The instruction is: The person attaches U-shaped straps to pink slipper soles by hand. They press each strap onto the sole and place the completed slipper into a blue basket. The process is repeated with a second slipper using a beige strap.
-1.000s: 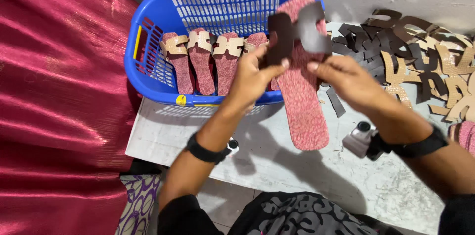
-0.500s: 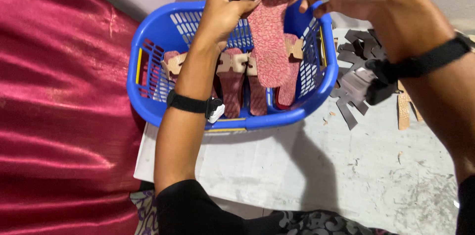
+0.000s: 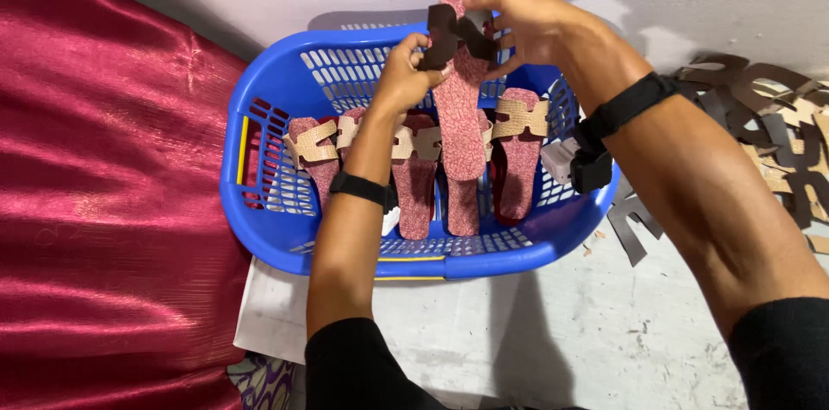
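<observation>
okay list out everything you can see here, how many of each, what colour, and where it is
blue slotted plastic basket: one, blue, centre, on the pale stone surface
finished speckled red sandal soles with tan straps: at least four, red and tan, lying side by side in the basket
speckled red sandal sole: one, red, held above the basket
dark cut-out strap piece: one, dark brown, at the held sole's top
loose cut-out strap pieces: a pile, count unclear, dark brown and tan, far right
shiny red cloth: one, red, left side
pale stone surface: one, grey-white, under the basket
black wristbands: two, black, one on each wrist
left hand: grips sole and strap
right hand: grips strap
</observation>
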